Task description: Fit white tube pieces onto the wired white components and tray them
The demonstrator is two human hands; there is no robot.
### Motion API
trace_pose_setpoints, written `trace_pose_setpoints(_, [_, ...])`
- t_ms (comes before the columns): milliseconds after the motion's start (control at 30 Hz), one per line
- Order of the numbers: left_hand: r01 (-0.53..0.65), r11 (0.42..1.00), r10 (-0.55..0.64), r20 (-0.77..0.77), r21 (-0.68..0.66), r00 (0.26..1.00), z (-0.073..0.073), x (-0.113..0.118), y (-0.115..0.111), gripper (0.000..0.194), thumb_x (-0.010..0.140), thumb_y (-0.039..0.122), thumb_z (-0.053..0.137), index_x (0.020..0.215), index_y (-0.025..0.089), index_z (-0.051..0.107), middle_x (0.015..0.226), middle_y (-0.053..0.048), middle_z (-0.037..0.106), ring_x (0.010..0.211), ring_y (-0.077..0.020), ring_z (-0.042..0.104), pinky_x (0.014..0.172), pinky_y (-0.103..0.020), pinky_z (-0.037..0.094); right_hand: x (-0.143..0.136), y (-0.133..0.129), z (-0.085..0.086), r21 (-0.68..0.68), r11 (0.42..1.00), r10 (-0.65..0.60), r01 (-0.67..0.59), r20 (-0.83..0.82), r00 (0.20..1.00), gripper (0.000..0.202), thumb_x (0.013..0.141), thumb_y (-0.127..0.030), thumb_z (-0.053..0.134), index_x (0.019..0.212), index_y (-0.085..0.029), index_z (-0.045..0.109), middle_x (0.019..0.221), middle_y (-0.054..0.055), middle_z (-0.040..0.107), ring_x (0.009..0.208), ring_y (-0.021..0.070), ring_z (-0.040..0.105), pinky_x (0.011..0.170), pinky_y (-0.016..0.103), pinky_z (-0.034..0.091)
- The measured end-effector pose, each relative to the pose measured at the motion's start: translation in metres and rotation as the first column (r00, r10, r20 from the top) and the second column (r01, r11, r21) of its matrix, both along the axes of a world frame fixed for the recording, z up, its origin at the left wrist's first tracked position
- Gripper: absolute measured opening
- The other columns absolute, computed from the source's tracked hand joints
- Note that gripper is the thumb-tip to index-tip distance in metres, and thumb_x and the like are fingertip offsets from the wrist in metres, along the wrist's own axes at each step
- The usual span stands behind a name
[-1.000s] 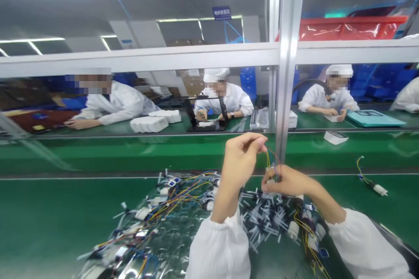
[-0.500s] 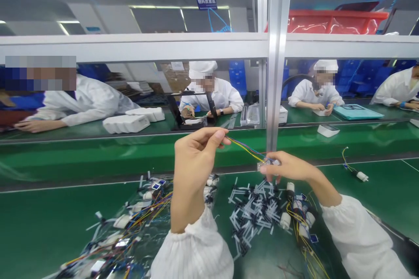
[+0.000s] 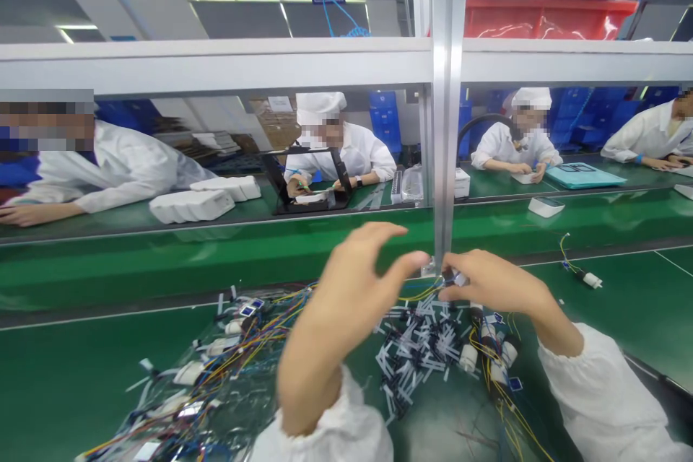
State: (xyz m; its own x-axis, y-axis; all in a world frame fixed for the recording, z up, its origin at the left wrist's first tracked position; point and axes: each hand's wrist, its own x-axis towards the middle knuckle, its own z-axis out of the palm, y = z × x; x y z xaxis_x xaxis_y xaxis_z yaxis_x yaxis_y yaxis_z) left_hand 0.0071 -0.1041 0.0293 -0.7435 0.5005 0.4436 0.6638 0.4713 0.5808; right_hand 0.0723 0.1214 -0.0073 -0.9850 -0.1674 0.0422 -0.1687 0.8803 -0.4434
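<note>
My left hand (image 3: 351, 289) hovers above the bench with thumb and fingers apart, nothing between them. To its right, my right hand (image 3: 492, 289) pinches a small wired part (image 3: 459, 279); my fingers cover much of it, so its exact kind is unclear. Yellow wires (image 3: 416, 294) trail leftward from it, passing behind my left hand. Below both hands lies a heap of small black pieces with pale strips (image 3: 422, 346). Beside that heap, under my right hand, are white cylindrical parts with wires (image 3: 498, 368).
A long pile of wired assemblies (image 3: 232, 346) covers the bench at left. One wired white cylinder (image 3: 590, 279) lies at right. A metal post (image 3: 442, 159) stands ahead. Several co-workers in white sit across the green divider (image 3: 162, 260), near white boxes (image 3: 189, 206) and a black frame (image 3: 279, 180).
My left hand has let go of the wires and opened, moving slightly down and right. The wires have dropped toward the heap. My right hand keeps its pinch on the wired part.
</note>
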Motion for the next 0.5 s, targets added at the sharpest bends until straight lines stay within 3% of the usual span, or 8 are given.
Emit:
trace_pose_setpoints(67, [0.236,0.962,-0.219,0.129,-0.138,0.967,-0.010,-0.002,0.027,0.049,0.089,0.056,0.068,0.121,0.018,0.070,0.124,-0.013,0.074,0.117,-0.0321,0.067,0.100,-0.044,0.052,0.004,-0.004,0.001,0.019,0.999,0.044,-0.043,-0.012,0.999,0.010,0.093,-0.028,0.071,0.096,-0.019,0.067,0.093,0.008,0.075,0.086,0.0254,0.068,0.070,0.031,0.040])
trace_pose_setpoints(100, [0.366,0.910,-0.322,0.223,-0.197,0.920,-0.017,-0.007,0.039,0.050,0.088,0.058,0.070,0.116,0.017,0.070,0.116,-0.013,0.075,0.108,-0.0318,0.069,0.093,-0.043,0.054,0.005,-0.005,0.003,0.017,0.998,0.063,-0.063,-0.012,0.998,0.002,0.093,-0.020,0.067,0.092,-0.018,0.066,0.093,0.009,0.075,0.084,0.0243,0.068,0.069,0.031,0.041])
trace_pose_setpoints(200, [0.646,0.751,-0.491,0.539,-0.136,0.684,-0.038,-0.026,0.065,0.056,0.084,0.064,0.072,0.110,0.015,0.064,0.092,-0.007,0.072,0.075,-0.0242,0.068,0.066,-0.035,0.052,0.008,-0.002,0.008,-0.012,0.998,0.055,-0.055,-0.020,0.998,0.014,0.087,-0.006,0.060,0.082,-0.017,0.066,0.093,0.010,0.077,0.080,0.0222,0.069,0.068,0.030,0.042])
trace_pose_setpoints(267, [0.674,0.738,-0.556,0.564,-0.003,0.611,-0.046,-0.035,0.073,0.056,0.084,0.062,0.074,0.111,0.015,0.062,0.090,-0.005,0.069,0.072,-0.0203,0.064,0.063,-0.031,0.049,0.009,0.001,0.011,-0.082,0.997,0.010,-0.016,-0.075,0.997,0.017,0.084,-0.003,0.058,0.080,-0.017,0.067,0.091,0.008,0.078,0.079,0.0210,0.070,0.068,0.029,0.044])
trace_pose_setpoints(433, [0.589,0.761,-0.648,0.285,0.271,0.706,-0.045,-0.039,0.076,0.044,0.090,0.047,0.074,0.118,0.015,0.063,0.113,-0.009,0.067,0.103,-0.0218,0.061,0.091,-0.034,0.049,-0.004,-0.004,0.003,-0.364,0.930,-0.175,0.040,-0.346,0.922,0.028,0.076,-0.001,0.059,0.098,-0.018,0.066,0.094,0.004,0.075,0.084,0.0200,0.068,0.073,0.029,0.047])
trace_pose_setpoints(500, [0.519,0.773,-0.620,0.261,0.364,0.740,-0.044,-0.041,0.074,0.043,0.090,0.044,0.076,0.118,0.015,0.064,0.107,-0.007,0.067,0.096,-0.0192,0.060,0.086,-0.031,0.051,-0.012,-0.010,-0.006,-0.497,0.866,-0.277,0.060,-0.376,0.885,0.049,0.075,-0.006,0.066,0.123,-0.017,0.059,0.106,0.007,0.072,0.082,0.0197,0.068,0.072,0.031,0.050])
